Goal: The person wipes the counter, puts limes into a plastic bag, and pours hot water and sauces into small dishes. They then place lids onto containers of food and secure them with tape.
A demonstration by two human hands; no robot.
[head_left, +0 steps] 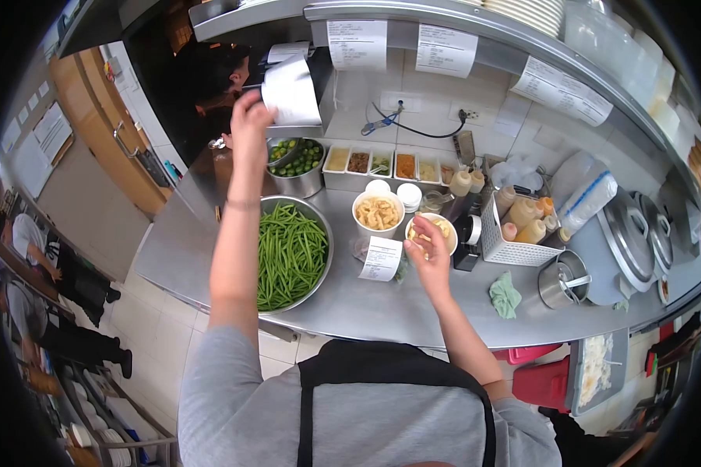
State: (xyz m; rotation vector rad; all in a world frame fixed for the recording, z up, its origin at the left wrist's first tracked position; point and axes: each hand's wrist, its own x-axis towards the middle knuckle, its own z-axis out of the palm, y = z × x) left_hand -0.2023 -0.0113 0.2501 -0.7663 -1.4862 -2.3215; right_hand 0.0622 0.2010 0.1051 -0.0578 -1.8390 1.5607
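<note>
My left hand is raised over the back left of the counter, its fingers at the edge of a white paper slip; the fingertips are blurred. At the middle, my right hand reaches over a white tub of pale yellow food, fingers partly spread beside its rim. A second white tub of similar pieces stands to its left. In front of the tubs lies a printed receipt over a small bag, its contents mostly hidden.
A large steel bowl of green beans and a pot of green fruit stand left. Behind are topping trays. A bottle basket, green cloth and steel pot are right. Other people stand left.
</note>
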